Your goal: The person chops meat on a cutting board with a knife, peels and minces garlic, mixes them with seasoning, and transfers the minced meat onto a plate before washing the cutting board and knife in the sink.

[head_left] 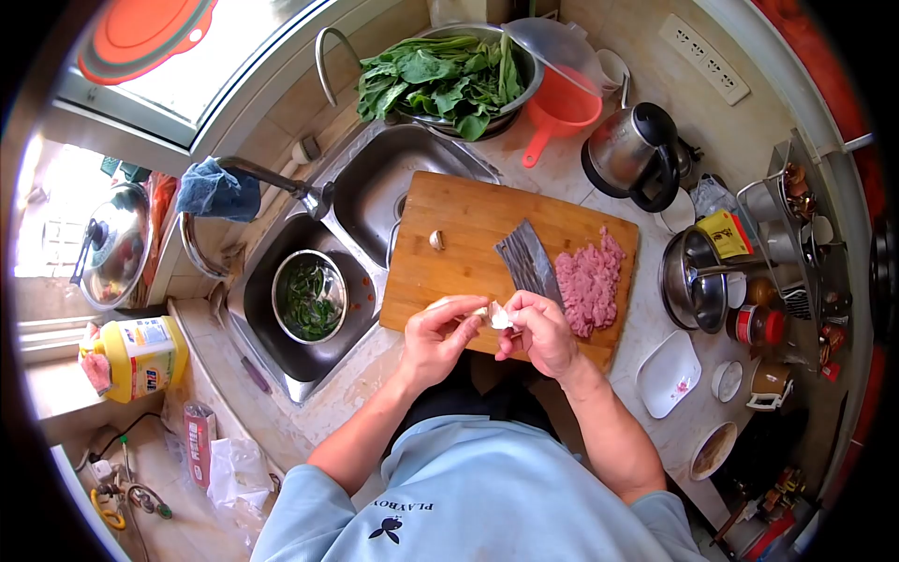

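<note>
The left hand (435,339) pinches an apparent garlic clove (482,313), seemingly steadying it, at the cutting board (459,201)'s near edge (perhaps to catch scraps); the right hand (548,345) pinches pale, papery skin (500,319), left of the minced meat (590,286).

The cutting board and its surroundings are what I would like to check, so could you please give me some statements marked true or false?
1. The minced meat lies directly on the cutting board. True.
2. Only the right hand holds something. False: the fingers of the left hand and the right hand meet around a small piece of garlic.
3. The smaller steel bowl, with leaves in it, sits in a sink basin. True.
4. The kettle stands in the sink. False: it is on the counter, beyond the cutting board's far right corner.
</note>
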`<state>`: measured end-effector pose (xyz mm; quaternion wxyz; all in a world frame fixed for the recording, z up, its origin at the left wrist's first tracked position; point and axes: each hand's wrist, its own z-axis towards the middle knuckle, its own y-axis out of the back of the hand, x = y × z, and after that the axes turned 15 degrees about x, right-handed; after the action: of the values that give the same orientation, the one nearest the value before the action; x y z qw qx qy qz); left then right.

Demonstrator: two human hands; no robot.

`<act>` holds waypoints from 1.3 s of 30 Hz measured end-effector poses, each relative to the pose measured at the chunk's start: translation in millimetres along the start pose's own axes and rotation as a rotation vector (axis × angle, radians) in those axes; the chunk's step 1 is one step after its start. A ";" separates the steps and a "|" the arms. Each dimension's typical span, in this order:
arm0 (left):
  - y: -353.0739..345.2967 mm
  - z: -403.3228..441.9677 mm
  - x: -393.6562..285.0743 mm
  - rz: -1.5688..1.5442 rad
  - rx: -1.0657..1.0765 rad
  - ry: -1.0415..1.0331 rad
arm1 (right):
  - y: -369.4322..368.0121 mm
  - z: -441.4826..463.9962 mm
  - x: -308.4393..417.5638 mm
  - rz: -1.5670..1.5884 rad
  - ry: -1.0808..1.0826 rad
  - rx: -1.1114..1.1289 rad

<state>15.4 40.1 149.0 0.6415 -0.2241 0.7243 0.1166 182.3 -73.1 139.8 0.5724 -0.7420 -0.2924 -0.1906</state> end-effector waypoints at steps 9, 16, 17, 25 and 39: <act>-0.8 4.5 3.5 0.480 -0.097 -0.380 | -22.5 2.8 10.5 -0.136 0.084 -0.102; 2.6 -1.8 20.1 -0.569 -0.051 -0.113 | -29.4 8.1 6.7 -0.117 0.054 -0.119; 3.6 -2.4 20.5 -0.602 -0.031 -0.081 | -28.9 10.2 6.3 -0.107 0.081 -0.112; -4.3 2.7 18.9 -0.856 -0.267 0.014 | -38.3 22.5 -6.6 -1.019 0.122 -0.136; -13.8 3.2 23.5 -0.248 -0.487 -0.051 | -47.5 51.4 -68.7 0.063 0.123 -0.219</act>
<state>22.9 25.4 127.1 0.5960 -0.4559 0.6255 0.2135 96.6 -30.3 118.5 0.5103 -0.7958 -0.2107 -0.2486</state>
